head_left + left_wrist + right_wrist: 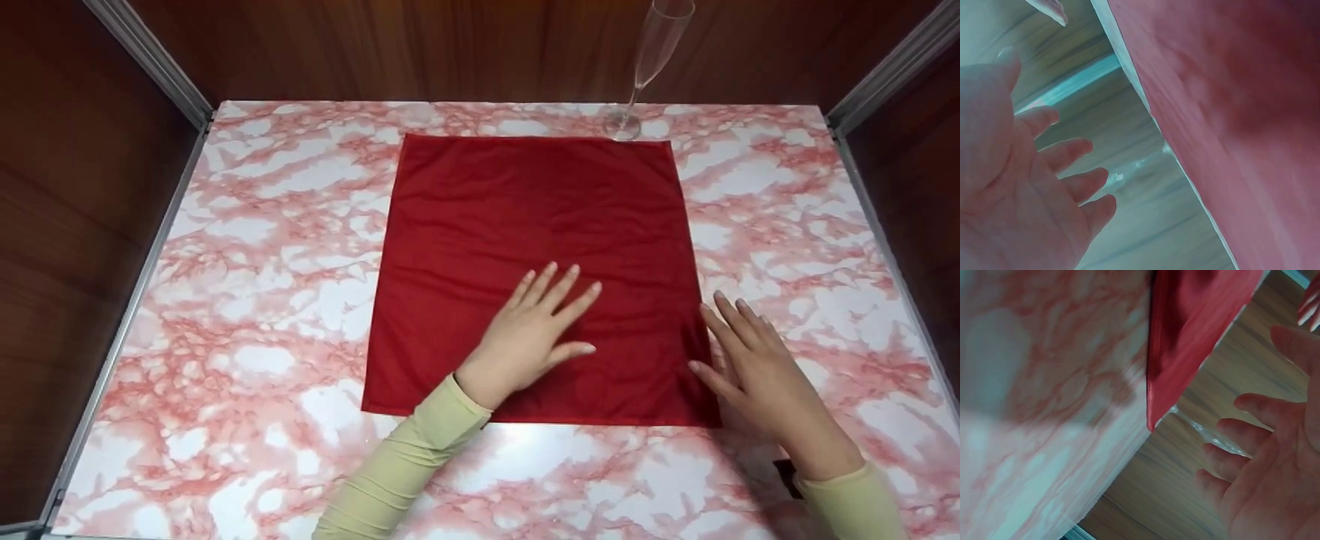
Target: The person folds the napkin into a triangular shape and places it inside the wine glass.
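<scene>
A red square cloth (540,202) lies spread flat with light creases on the table. Over its lower middle is my left hand (532,330), palm down with the fingers apart and nothing held. In the left wrist view, the palm of the left hand (1022,180) shows bare, with a gap between it and the cloth (1230,135). My right hand (772,382) hovers by the cloth's right edge, its thumb and fingertips overlapping that edge in the head view. The right wrist view also shows the right hand (1275,467) bare, fingers slightly bent.
Just behind the cloth's far right corner stands a clear champagne flute (658,45). Pink and white marbling covers the table (262,300). Brown wood-grain panels (420,49) with metal edging rise at the back and both sides. A small dark object (787,478) lies beside the right sleeve.
</scene>
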{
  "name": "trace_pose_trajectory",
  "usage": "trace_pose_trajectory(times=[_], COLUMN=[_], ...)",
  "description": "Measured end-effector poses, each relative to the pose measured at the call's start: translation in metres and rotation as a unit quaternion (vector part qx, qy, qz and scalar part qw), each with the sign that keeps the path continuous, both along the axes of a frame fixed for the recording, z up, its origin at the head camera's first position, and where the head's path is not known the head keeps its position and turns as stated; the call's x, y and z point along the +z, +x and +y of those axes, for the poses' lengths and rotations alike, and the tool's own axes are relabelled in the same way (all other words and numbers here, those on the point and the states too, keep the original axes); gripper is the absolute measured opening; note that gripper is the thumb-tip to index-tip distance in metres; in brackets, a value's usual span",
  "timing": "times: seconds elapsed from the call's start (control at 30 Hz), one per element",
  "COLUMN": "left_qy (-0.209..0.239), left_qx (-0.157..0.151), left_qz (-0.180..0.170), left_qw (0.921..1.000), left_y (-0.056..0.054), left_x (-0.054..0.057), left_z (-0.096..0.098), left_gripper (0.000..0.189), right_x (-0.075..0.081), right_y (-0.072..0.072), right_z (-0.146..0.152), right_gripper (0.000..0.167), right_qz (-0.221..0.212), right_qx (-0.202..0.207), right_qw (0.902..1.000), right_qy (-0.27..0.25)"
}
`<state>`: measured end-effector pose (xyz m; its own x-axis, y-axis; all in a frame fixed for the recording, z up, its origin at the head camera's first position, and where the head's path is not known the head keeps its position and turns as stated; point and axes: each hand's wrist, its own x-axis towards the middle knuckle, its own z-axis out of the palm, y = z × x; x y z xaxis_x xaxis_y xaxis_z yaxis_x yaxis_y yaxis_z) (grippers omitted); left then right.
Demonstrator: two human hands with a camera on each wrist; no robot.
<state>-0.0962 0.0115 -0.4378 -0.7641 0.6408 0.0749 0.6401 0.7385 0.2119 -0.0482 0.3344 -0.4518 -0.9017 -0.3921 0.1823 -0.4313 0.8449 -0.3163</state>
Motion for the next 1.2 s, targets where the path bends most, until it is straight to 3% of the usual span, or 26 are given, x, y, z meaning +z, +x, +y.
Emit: trace_pose_trajectory(times=[0.53,0.93,1.2], left_qy=[-0.045,-0.089,-0.108], left_qx=[-0.072,-0.114,-0.128], left_qz=[0.021,0.002,0.001], left_qw=[0.9961,0.9894,0.9858], left_y=[0.028,0.049,0.055], left_x=[-0.019,-0.032,-0.037], left_z=[0.043,0.077,0.089], left_gripper=[0.072,0.068,0.070], right_x=[-0.007,-0.014,-0.017], right_y=[0.025,0.036,0.039], right_z=[0.004,0.003,0.003], right_gripper=[0.074,0.073,0.075], right_qz=[-0.016,-0.108,-0.163], right_qx=[0.007,-0.002,-0.011], right_qw=[0.9997,0.9941,0.9866], right_qy=[0.018,0.011,-0.001])
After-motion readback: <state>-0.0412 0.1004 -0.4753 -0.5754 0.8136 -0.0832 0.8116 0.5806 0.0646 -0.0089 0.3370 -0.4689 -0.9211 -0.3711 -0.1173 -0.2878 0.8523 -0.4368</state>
